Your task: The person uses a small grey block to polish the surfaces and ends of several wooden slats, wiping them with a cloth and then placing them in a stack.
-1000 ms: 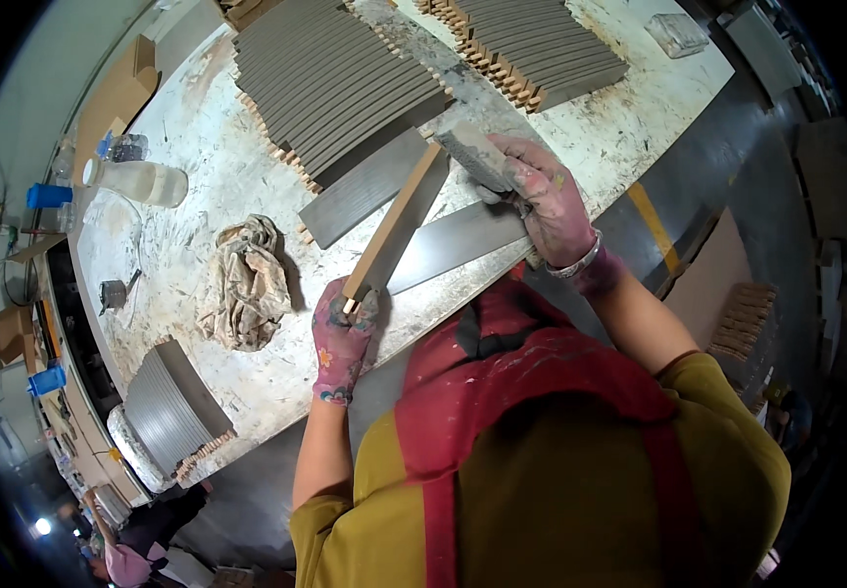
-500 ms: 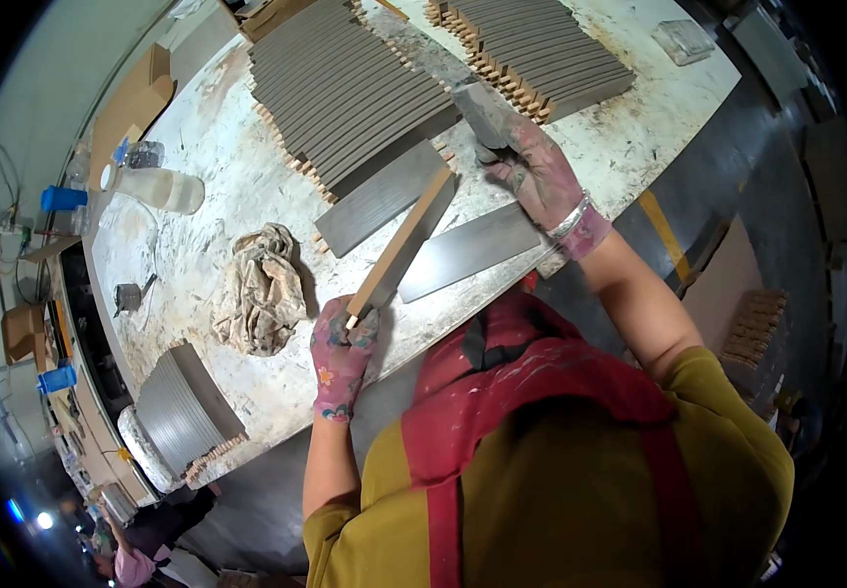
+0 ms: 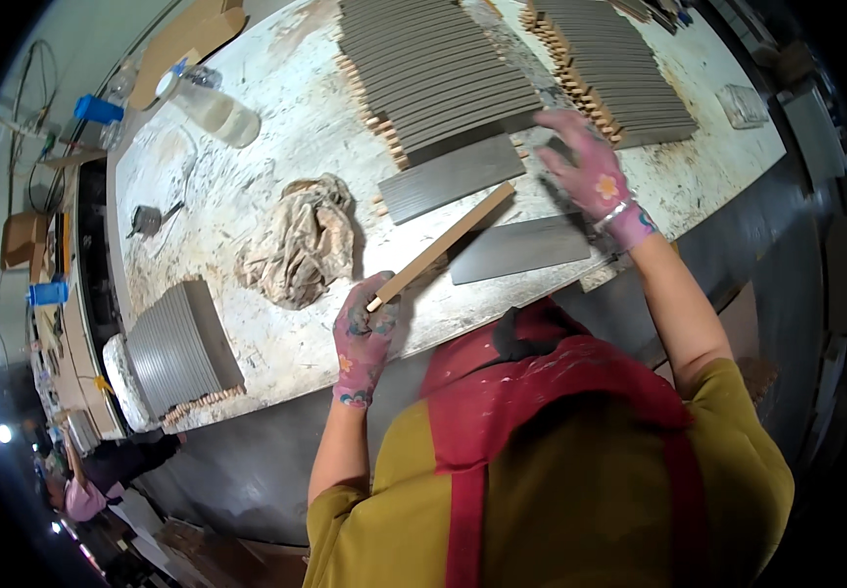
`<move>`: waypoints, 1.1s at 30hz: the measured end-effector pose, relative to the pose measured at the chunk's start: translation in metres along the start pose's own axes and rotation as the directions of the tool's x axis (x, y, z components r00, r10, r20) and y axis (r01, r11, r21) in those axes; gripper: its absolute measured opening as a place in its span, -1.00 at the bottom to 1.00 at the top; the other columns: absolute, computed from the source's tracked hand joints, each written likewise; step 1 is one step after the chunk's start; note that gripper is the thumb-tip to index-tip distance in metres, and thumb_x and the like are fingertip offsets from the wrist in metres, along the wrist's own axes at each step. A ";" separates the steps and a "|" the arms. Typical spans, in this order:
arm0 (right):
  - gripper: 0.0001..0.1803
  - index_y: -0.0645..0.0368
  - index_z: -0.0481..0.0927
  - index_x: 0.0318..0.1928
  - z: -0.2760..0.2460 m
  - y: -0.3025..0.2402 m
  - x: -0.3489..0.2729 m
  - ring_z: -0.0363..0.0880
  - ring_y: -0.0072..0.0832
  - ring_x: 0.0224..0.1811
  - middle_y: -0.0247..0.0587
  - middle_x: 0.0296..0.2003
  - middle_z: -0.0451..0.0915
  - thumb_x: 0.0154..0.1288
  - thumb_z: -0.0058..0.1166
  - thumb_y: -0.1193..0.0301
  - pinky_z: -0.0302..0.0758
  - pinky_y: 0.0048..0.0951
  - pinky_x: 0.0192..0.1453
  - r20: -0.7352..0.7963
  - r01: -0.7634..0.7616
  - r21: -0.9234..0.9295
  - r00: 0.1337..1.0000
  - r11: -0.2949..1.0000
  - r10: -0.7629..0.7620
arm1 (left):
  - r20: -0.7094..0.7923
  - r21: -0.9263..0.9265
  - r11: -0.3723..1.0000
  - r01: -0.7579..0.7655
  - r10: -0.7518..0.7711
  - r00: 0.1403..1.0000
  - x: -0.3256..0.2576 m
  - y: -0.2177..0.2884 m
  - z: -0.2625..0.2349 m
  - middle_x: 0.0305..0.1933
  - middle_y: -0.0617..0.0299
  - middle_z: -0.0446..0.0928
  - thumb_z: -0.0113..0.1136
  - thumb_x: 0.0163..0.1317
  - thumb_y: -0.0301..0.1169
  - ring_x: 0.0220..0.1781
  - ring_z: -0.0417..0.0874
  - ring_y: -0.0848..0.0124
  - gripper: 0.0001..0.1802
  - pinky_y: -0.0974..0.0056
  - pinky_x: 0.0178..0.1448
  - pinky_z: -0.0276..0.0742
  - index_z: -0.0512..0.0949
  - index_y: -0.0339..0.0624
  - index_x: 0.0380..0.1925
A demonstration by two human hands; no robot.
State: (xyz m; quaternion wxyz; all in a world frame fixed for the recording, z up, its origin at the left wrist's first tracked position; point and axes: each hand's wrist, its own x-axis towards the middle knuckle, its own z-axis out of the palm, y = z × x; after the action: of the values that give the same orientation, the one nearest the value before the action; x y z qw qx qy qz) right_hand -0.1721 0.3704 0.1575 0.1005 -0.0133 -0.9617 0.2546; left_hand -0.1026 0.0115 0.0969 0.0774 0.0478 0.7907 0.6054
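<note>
A: What's the left hand (image 3: 364,328) got?

B: A thin tile (image 3: 443,243) seen edge-on, so it reads as a long tan strip with a pale, raw-looking edge. The gloved fingers are curled tight round its near end; the far end rises toward the middle of the bench (image 3: 276,118).

A: And the right hand (image 3: 590,171)?

B: Also gloved, pink with a flower print. It rests on the bench between two grey slabs, fingers bent down on something small and dark. I cannot tell whether they grip it or just press on it.

A: The slabs?

B: Flat, smooth, matt grey rectangles. One slab (image 3: 451,177) lies just under the stacked rows, the other slab (image 3: 519,249) sits nearer the bench edge, just beside the right wrist.

A: Those rows?

B: Two stacks (image 3: 443,69) of the same grey tiles, overlapped like shingles, with tan undersides showing along one side. A third, smaller pile (image 3: 180,348) stands at the near left corner.

A: The bench top?

B: Rough, white and blotchy, crusted with dried stuff. A crumpled beige rag (image 3: 301,240) lies left of the tile, and a clear plastic bottle (image 3: 210,103) lies on its side farther back
</note>
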 end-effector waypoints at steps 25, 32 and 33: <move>-0.74 -0.02 0.51 -0.12 0.111 -0.237 -0.017 0.63 -0.22 -0.19 -0.24 -0.27 0.56 0.15 0.09 0.28 0.58 -0.22 -0.20 0.459 0.844 0.400 0.152 0.357 -0.875 | -0.369 0.264 0.956 0.126 -0.021 0.929 -0.090 -0.022 -0.065 -0.05 0.05 0.65 0.31 0.17 -0.43 -0.04 0.65 0.29 -0.67 0.21 0.07 0.53 0.63 -0.34 -0.06; -0.72 -0.04 0.51 -0.14 0.124 -0.207 -0.011 0.58 -0.26 -0.25 -0.29 -0.29 0.52 0.07 0.10 0.35 0.49 -0.22 -0.17 0.293 0.850 0.440 0.171 0.291 -0.941 | -0.440 0.359 0.923 0.137 0.038 0.897 -0.100 -0.032 -0.062 -0.02 0.02 0.64 0.30 0.14 -0.37 0.02 0.62 0.09 -0.65 0.14 0.14 0.48 0.64 -0.26 -0.07; -0.70 -0.05 0.53 -0.13 0.124 -0.202 -0.008 0.58 -0.27 -0.24 -0.29 -0.27 0.52 0.05 0.11 0.38 0.49 -0.22 -0.14 0.335 0.865 0.368 0.220 0.342 -0.916 | -0.479 0.275 0.946 0.169 -0.017 0.878 -0.099 -0.030 -0.061 0.02 0.02 0.62 0.32 0.10 -0.35 0.08 0.59 0.02 -0.63 0.10 0.15 0.50 0.65 -0.22 -0.07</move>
State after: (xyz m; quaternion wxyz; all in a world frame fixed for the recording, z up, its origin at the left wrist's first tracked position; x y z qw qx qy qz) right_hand -0.1839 0.1336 0.1499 -0.0182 0.6085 -0.7694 0.1935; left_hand -0.0156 -0.0713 0.0896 -0.0957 -0.1275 0.8718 0.4632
